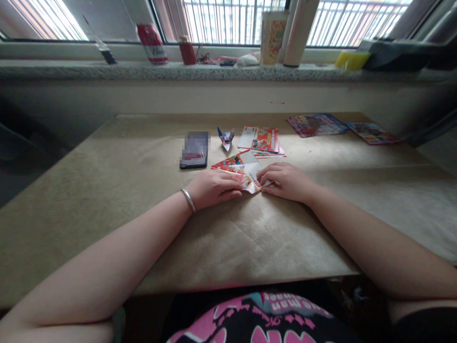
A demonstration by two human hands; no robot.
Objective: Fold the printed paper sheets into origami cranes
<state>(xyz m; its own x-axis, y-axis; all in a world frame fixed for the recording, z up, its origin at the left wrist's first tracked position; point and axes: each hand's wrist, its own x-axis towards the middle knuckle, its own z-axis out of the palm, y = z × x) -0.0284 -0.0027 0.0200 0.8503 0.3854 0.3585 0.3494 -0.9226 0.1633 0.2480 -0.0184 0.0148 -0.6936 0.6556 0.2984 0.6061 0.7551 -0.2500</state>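
Note:
A folded sheet of colourful printed paper [240, 167] lies on the brown table [107, 190] in front of me. My left hand [212, 188], with a silver bracelet at the wrist, presses its curled fingers on the paper's left part. My right hand [285, 181] pinches the paper's right corner with fingers drawn together. Both hands rest on the tabletop and touch the same sheet.
A dark phone [194, 150] lies left of the paper. A small folded paper figure [226, 137] and more printed sheets [260, 139] sit behind it; two leaflets [316, 125] lie far right. The windowsill [200, 71] holds a can [153, 44], cups and small items.

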